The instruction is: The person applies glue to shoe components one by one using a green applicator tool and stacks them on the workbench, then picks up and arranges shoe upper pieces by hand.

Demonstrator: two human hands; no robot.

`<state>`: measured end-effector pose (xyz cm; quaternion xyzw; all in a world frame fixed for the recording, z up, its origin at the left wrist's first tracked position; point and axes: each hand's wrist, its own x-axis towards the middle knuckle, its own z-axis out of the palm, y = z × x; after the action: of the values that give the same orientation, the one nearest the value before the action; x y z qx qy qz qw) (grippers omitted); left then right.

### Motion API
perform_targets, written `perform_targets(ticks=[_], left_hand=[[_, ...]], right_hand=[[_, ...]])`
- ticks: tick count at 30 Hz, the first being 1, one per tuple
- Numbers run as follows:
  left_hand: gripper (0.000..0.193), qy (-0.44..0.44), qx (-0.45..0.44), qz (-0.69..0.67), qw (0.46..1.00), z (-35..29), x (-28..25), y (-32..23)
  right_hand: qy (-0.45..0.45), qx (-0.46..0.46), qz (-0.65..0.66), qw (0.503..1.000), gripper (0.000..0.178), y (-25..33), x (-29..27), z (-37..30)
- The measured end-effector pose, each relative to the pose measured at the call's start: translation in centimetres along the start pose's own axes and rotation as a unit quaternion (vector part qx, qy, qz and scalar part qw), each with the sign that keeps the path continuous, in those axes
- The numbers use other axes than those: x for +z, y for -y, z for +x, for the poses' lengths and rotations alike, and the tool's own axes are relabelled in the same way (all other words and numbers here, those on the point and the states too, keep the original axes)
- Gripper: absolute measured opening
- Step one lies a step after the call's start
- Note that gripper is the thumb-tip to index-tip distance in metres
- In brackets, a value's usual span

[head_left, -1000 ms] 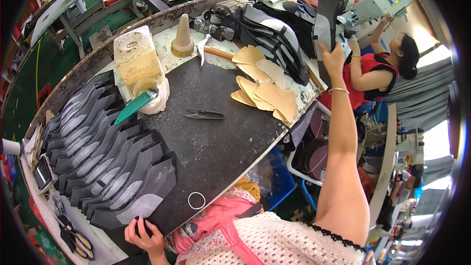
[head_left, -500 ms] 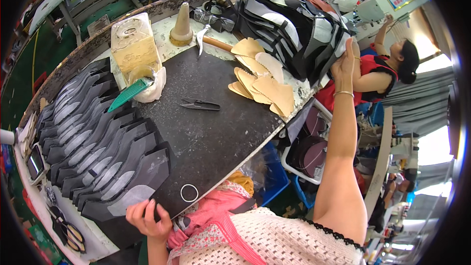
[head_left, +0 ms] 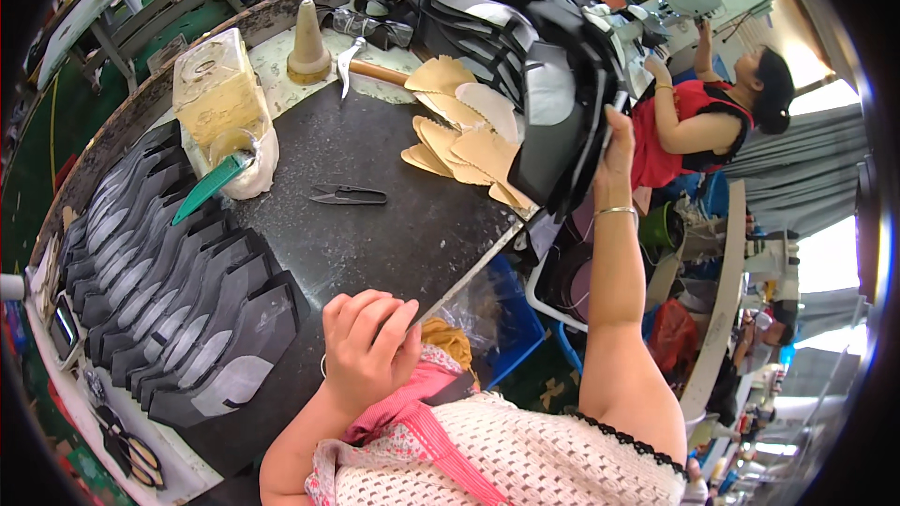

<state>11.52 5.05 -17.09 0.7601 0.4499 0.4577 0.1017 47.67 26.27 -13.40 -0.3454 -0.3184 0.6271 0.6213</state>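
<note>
My right hand (head_left: 614,157), arm stretched forward, grips the right edge of a bundle of black shoe-upper pieces (head_left: 551,103) with pale grey patches. The bundle hangs tilted at the table's far right corner, partly blurred. Above the near table edge, my left hand (head_left: 370,342) has its fingers loosely curled in, with nothing visible in them. It mostly hides a white ring (head_left: 323,365) on the black mat. Left of it lies a long overlapping row of similar black and grey pieces (head_left: 169,300). Beige scalloped pieces (head_left: 459,136) lie beside the held bundle.
Thread snips (head_left: 349,195) lie mid-mat. Behind are a hammer (head_left: 375,72), a cone (head_left: 307,47), and a yellowed glue container (head_left: 214,84) with a green-handled tool (head_left: 208,189). Scissors (head_left: 136,454) lie at left. A white basket (head_left: 553,295) stands below the table; a co-worker (head_left: 698,117) sits beyond.
My right hand has gripped the black bundle and drawn it left and nearer. My left hand has risen and moved right, over the white ring. The whole view has shifted slightly.
</note>
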Motion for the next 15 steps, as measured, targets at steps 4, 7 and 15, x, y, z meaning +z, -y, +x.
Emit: perform_targets(ticks=[4, 7, 15], left_hand=[[0.032, 0.054, -0.052, -0.023, 0.997, -0.2, 1.5, 0.3], [0.028, 0.092, -0.072, 0.021, 0.993, -0.8, 1.6, 0.6], [0.037, 0.174, -0.202, 0.408, 0.873, -7.1, -6.6, 1.7]], right_hand=[[-0.013, 0.079, -0.075, 0.994, 0.025, -2.9, -3.7, -1.2], [-0.012, 0.051, -0.142, 0.989, 0.021, -4.3, -4.8, -1.9], [-0.061, 0.058, -0.124, 0.989, 0.026, -4.6, -7.0, -0.2]])
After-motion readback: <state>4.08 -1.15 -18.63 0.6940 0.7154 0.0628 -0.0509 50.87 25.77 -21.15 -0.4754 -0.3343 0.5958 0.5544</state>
